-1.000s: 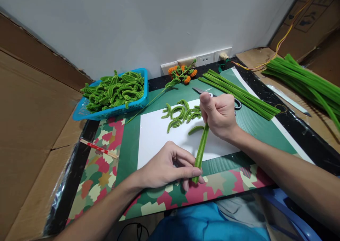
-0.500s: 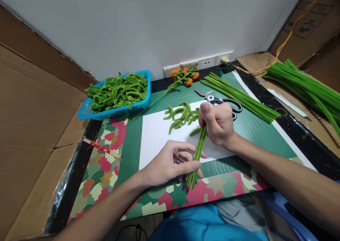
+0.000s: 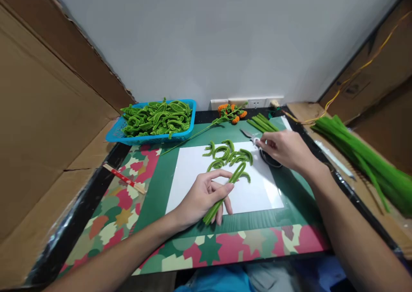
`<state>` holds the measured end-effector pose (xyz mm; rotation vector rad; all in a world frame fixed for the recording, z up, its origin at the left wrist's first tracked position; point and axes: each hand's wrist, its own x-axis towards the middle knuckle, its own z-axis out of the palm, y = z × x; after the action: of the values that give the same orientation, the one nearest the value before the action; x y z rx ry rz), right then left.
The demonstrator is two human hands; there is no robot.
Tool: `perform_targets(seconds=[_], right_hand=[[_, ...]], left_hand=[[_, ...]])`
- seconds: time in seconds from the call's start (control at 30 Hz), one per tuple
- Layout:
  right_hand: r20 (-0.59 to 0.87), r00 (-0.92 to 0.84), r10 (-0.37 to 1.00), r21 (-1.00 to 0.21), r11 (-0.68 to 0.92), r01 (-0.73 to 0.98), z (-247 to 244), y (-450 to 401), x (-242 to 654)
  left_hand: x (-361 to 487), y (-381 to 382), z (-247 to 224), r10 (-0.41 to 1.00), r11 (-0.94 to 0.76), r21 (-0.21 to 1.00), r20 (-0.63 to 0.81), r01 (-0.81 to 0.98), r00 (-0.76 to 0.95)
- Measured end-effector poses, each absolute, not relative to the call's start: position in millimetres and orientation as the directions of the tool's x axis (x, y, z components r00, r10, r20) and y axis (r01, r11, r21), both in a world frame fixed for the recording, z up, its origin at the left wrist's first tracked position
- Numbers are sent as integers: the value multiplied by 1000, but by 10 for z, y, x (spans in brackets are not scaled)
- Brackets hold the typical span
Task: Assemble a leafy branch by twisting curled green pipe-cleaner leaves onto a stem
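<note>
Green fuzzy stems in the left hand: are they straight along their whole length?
No, the green fuzzy stems held in the left hand curve round into a bend at their upper end.

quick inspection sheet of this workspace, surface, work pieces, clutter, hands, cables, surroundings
surface: green mat, with white paper on it
work pieces: curved bits on the paper, more heaped in the blue basket; straight stems partly hidden
clutter: red stick at left, orange flowers near the wall, scissors on the mat
hands: left hand holds bent stems; right hand at the scissors, grip unclear
cables: yellow wire from the wall plug off to the right
surroundings: grey wall behind, cardboard both sides
spills: nothing seen
</note>
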<state>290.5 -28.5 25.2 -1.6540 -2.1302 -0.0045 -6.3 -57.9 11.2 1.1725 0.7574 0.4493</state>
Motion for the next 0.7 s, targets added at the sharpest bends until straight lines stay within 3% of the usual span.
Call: perform_targets(seconds=[0.07, 0.2, 0.5, 0.7], right_hand=[[162, -221, 962, -247, 257, 934, 268, -290, 3047], [41, -244, 969, -305, 245, 920, 220, -327, 3172], [54, -66, 996, -255, 77, 964, 134, -359, 2988], [191, 48, 980, -442, 43, 896, 142, -373, 3061]], left_hand=[[-65, -567, 95, 678, 343, 937, -292, 61, 675], [-80, -556, 69, 683, 325, 945, -262, 38, 682], [-62, -563, 94, 730, 306, 951, -263, 43, 631], [-61, -547, 147, 759, 339, 941, -268, -8, 594]])
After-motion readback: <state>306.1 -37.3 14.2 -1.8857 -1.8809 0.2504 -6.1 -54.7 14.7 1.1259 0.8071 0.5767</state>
